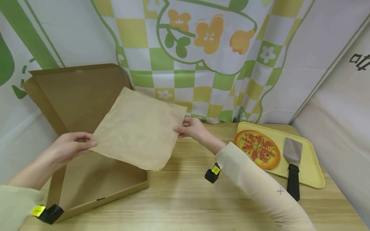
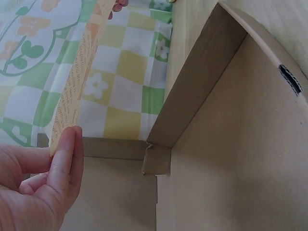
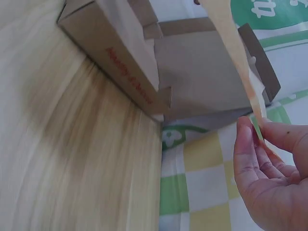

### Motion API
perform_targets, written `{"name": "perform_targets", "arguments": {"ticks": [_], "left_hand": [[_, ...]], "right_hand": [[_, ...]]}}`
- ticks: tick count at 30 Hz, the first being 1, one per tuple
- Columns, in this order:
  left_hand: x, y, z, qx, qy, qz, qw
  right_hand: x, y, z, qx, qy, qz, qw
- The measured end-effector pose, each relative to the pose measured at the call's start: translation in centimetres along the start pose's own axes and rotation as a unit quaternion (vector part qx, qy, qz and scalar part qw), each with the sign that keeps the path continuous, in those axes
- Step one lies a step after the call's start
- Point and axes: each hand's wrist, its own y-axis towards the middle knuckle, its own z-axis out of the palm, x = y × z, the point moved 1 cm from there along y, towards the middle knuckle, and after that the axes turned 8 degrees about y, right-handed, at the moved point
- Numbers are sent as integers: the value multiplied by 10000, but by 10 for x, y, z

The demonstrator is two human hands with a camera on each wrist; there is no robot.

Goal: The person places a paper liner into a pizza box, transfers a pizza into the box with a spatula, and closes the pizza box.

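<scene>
A square sheet of brown paper (image 1: pixel 138 128) is stretched between both hands, tilted above the table. My left hand (image 1: pixel 69 146) pinches its left corner between thumb and fingers; in the left wrist view the sheet shows edge-on with printed lettering. At the opposite edge my right hand (image 1: pixel 190 128) pinches the paper, its thumb on the near face. Under and behind the sheet stands an open cardboard pizza box (image 1: pixel 86 186), its lid (image 1: pixel 75 93) raised at the back. The paper overlaps part of the box in the head view.
To the right, a yellow tray (image 1: pixel 312 170) bears a pizza (image 1: pixel 257 149) and a spatula (image 1: pixel 293 170) with a black handle, which sticks out over the tray's near edge. A checked, flowered curtain (image 1: pixel 202 77) hangs behind the wooden table (image 1: pixel 179 199).
</scene>
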Motion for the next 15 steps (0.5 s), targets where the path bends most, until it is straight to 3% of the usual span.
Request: {"name": "perform_targets", "arguments": {"ticks": [4, 8, 12, 15], "left_hand": [[5, -2, -3, -69, -544, 35, 9985], [7, -5, -5, -215, -710, 52, 9972], [9, -8, -8, -325, -732, 14, 9968], [11, -10, -10, -373, -463, -27, 9982]], "right_hand": [[-1, 3, 13, 105, 137, 10, 9999], [-3, 3, 25, 103, 249, 52, 9996], [-6, 3, 36, 175, 360, 72, 9992], [-8, 2, 41, 291, 382, 126, 9988]]}}
